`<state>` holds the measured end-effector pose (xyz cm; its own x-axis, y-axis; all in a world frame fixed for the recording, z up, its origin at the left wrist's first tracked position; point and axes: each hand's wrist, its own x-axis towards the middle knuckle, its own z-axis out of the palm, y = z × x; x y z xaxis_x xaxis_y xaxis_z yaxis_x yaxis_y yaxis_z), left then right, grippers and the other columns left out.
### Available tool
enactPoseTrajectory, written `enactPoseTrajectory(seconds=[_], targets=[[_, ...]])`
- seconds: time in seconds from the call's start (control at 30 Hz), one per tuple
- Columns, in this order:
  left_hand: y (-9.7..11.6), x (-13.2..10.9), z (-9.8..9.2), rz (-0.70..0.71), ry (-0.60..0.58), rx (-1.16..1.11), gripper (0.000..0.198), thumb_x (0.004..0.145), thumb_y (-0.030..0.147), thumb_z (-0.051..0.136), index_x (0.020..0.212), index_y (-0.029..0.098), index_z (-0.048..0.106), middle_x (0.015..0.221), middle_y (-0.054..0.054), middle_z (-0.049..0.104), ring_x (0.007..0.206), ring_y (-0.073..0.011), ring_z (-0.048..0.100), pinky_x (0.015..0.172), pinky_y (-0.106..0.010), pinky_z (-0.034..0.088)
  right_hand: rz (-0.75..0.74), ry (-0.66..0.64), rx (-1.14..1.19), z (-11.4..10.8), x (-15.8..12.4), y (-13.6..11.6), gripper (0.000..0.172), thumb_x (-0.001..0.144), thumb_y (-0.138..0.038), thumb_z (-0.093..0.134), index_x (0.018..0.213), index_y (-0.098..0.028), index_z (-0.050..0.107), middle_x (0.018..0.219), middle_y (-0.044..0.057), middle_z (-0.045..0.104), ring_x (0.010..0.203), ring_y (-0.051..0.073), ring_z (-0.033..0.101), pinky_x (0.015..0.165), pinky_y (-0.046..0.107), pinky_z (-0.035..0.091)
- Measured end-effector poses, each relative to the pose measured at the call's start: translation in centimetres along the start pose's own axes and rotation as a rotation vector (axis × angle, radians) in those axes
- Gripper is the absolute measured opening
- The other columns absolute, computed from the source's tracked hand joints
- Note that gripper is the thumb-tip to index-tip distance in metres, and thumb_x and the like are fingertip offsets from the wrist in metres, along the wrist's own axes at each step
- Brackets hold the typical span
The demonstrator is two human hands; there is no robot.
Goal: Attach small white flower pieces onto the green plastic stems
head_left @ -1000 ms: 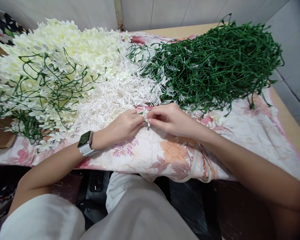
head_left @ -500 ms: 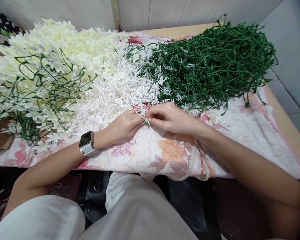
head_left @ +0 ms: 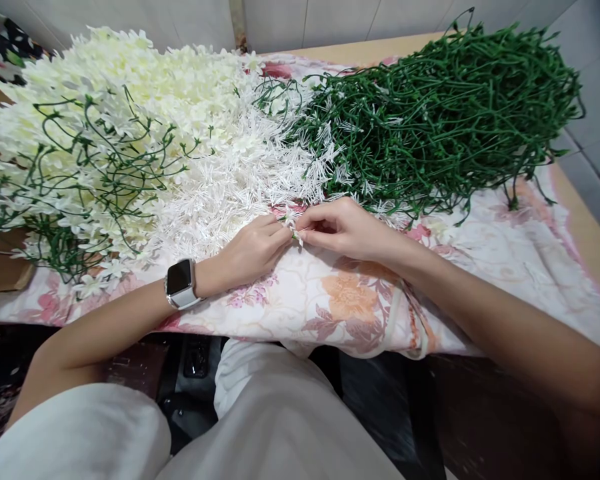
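My left hand (head_left: 260,248) and my right hand (head_left: 343,230) meet over the front of the cloth, fingertips nearly touching. Between them is a small white artificial flower (head_left: 291,219) with a bit of green at its base, pinched by the fingers of both hands. Its lower part is partly hidden by my fingertips. Right behind the hands lies a heap of thin white stamen pieces (head_left: 250,167). A large tangle of green plastic stems (head_left: 445,120) spreads at the back right. Pale cream flower heads (head_left: 145,80) pile up at the back left.
Several loose green stems (head_left: 95,150) lie on the cream flowers. A floral cloth (head_left: 260,313) covers the table, with the bare wooden edge (head_left: 587,233) showing at right. A cardboard box (head_left: 3,270) stands at far left, and a tiled wall (head_left: 330,23) runs behind.
The view has shifted slightly. Both hands stay together in nearly the same place, and a little more of the white flower shows between the fingertips.
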<state>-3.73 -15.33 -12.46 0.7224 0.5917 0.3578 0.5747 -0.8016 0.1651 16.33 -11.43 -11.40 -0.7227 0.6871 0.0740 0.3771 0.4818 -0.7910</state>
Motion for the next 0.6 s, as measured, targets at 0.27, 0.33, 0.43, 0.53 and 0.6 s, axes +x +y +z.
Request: enactPoseTrajectory(seconds=[0.27, 0.33, 0.43, 0.53, 0.6], targets=[[0.08, -0.10, 0.05, 0.038, 0.007, 0.022, 0.017, 0.093, 0.011, 0.038, 0.091, 0.013, 0.055, 0.077, -0.007, 0.062, 0.075, -0.0173, 0.054, 0.067, -0.028, 0.044, 0.035, 0.004, 0.044, 0.24, -0.13, -0.14, 0.017, 0.079, -0.022, 0.054, 0.078, -0.011, 0.067, 0.064, 0.002, 0.062, 0.058, 0.009, 0.051, 0.058, 0.023, 0.037], [0.05, -0.23, 0.20, 0.037, 0.011, 0.040, 0.017, 0.093, 0.011, 0.037, 0.094, 0.014, 0.054, 0.078, -0.006, 0.062, 0.078, -0.0175, 0.055, 0.068, -0.028, 0.045, 0.053, 0.001, 0.054, 0.26, -0.15, -0.32, 0.016, 0.079, -0.022, 0.054, 0.078, -0.012, 0.067, 0.065, 0.002, 0.063, 0.059, 0.010, 0.051, 0.058, 0.023, 0.037], [-0.03, -0.37, 0.43, 0.047, 0.015, 0.078, 0.016, 0.091, 0.010, 0.039, 0.096, 0.015, 0.054, 0.079, -0.006, 0.062, 0.081, -0.0180, 0.056, 0.069, -0.028, 0.046, 0.065, 0.011, 0.078, 0.31, -0.19, -0.52, 0.016, 0.079, -0.022, 0.054, 0.078, -0.012, 0.067, 0.065, 0.002, 0.062, 0.058, 0.009, 0.051, 0.057, 0.023, 0.037], [-0.04, -0.37, 0.54, 0.075, 0.041, 0.103, 0.017, 0.089, 0.007, 0.040, 0.096, 0.013, 0.054, 0.079, -0.007, 0.063, 0.079, -0.0183, 0.055, 0.068, -0.028, 0.046, 0.076, 0.022, 0.109, 0.42, -0.22, -0.54, 0.015, 0.079, -0.022, 0.055, 0.077, -0.012, 0.066, 0.065, 0.001, 0.061, 0.058, 0.009, 0.050, 0.055, 0.023, 0.037], [0.00, -0.31, 0.54, 0.093, 0.059, 0.110, 0.016, 0.088, 0.006, 0.041, 0.093, 0.011, 0.055, 0.077, -0.008, 0.063, 0.075, -0.0184, 0.054, 0.067, -0.028, 0.045, 0.090, 0.017, 0.138, 0.50, -0.23, -0.49, 0.014, 0.078, -0.022, 0.056, 0.076, -0.012, 0.066, 0.064, 0.001, 0.060, 0.058, 0.009, 0.049, 0.054, 0.023, 0.036]])
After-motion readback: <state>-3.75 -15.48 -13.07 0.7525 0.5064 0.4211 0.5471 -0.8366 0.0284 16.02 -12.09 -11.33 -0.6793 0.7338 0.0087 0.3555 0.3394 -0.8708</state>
